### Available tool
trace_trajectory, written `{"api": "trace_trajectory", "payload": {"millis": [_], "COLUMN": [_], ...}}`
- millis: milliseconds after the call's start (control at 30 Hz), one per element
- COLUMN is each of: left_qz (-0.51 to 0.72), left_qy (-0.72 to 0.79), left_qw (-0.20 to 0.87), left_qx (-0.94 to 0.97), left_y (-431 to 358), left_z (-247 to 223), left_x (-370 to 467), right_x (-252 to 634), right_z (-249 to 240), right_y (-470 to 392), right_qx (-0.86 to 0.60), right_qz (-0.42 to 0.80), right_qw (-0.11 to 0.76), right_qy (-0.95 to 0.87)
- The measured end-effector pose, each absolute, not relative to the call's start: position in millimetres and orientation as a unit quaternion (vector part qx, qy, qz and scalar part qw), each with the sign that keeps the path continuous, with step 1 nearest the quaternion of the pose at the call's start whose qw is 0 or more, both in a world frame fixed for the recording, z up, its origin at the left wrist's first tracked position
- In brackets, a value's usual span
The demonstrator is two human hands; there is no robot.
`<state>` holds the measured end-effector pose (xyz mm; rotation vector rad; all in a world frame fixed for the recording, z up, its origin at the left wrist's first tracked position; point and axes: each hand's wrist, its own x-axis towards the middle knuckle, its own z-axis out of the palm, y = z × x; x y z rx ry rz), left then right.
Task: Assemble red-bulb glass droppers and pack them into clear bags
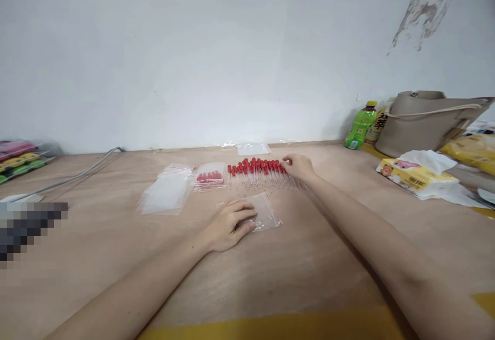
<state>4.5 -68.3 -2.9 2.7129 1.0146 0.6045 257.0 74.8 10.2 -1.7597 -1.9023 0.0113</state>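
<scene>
My left hand (231,222) lies on a clear zip bag (266,212) in the middle of the table, fingers extended and thumb apart. Beyond it runs a row of thin clear droppers with red bulbs (255,166), their narrow tips pointing toward me. At the row's right end, my right hand (299,167) pinches a red-bulbed dropper; the fingers hide part of it. Left of the row, several red-bulbed droppers (209,176) lie in filled zip bags. Farther left is a fanned stack of flat zip bags (167,193).
A white sheet or bag (253,149) lies by the wall. To the right stand a green bottle (361,126), a grey bag (421,123) and a yellow tissue pack (415,176). A grey cable (91,167) and colourful packaged items (21,159) are at the left.
</scene>
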Motion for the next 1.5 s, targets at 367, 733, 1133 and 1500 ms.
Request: {"api": "trace_trajectory", "payload": {"millis": [367,733,1133,1500], "left_qz": [0.177,0.175,0.165,0.163], "left_qy": [0.336,0.331,0.335,0.34], "left_qw": [0.149,0.142,0.138,0.138], "left_qx": [0.913,0.916,0.917,0.916], "left_y": [-71.5,-69.6,-69.1,-70.1], "left_z": [-0.9,-0.7,1.3,1.6], "left_x": [-1.4,2.3,4.8,5.0], "right_x": [231.4,269.7,265.5,262.1], "right_z": [11.9,6.3,-25.6,-21.3], "right_y": [106.2,19.1,-20.2,-33.2], "right_qx": [-0.704,-0.483,-0.434,-0.408], "right_qz": [0.07,0.389,0.516,0.62], "right_qw": [0.282,0.559,0.622,0.539], "right_qy": [-0.648,-0.551,-0.398,-0.399]}}
